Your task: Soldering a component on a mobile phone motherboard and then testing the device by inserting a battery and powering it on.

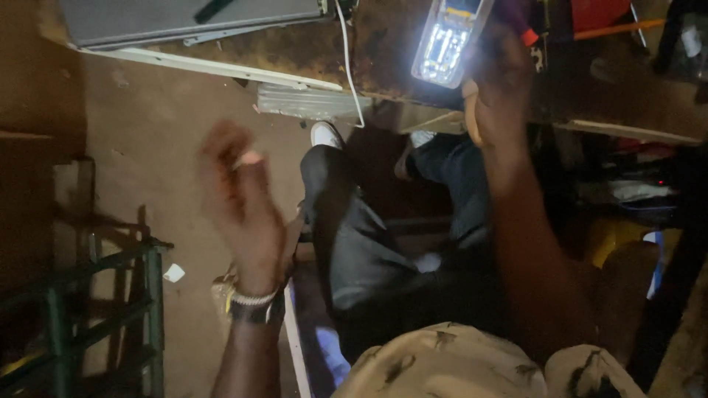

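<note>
Fingers (509, 55) of the right hand (501, 81) close around the lower right edge of a glowing rectangular device (448, 40), a transparent-cased lamp or opened handset whose lit face washes out the detail. Its long axis runs from lower left to upper right, tilted a little off upright in the view, and it sits at the far end of the outstretched right arm, above the dark worktop (383, 51). How many fingers wrap it cannot be told, since the hand is in shadow behind the glare.

Over on the other side, the left hand (243, 199) hangs in mid-air, blurred, its fingers loosely spread and holding nothing; a beaded band and a dark watch (252, 304) circle the wrist. The glowing device lies up and to the right of this hand, well apart from it, so the right hand is plainly the nearer one.

Below, the person's legs in dark trousers (354, 236) end at a white shoe (325, 135) on the earthen floor (147, 140). A white cable (348, 66) trails off the worktop edge, and a green metal frame (110, 302) stands at the lower left.
</note>
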